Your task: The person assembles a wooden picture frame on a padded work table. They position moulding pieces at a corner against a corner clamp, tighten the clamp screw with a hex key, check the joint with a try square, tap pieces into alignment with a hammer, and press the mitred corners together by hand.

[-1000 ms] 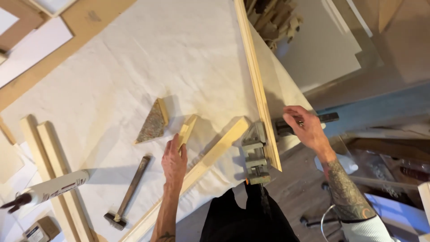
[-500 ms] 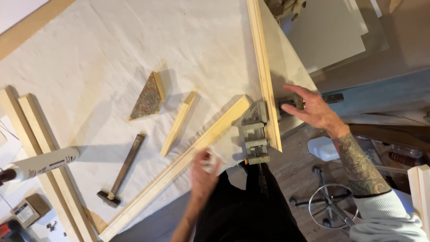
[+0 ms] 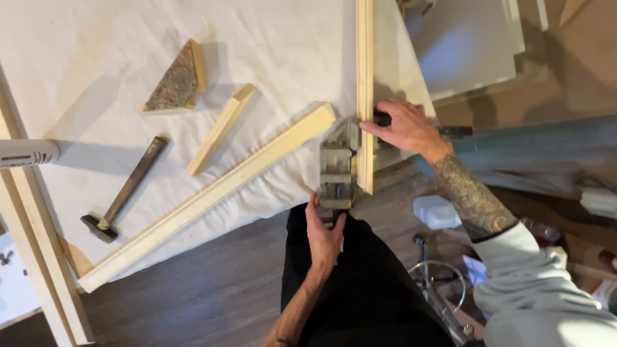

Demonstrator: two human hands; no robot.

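Hands [image 3: 324, 232] [image 3: 403, 127] grip corner clamp [image 3: 336, 168], wrists bent.

Tube [image 3: 26, 153] cut off at left edge; upright strip [image 3: 365, 77] runs past top

right arm [image 3: 472, 199]: tattooed forearm, pale grey sleeve pushed up | left arm [image 3: 297, 315]: bare, possibly a small tattoo | black trousers [image 3: 366, 289]
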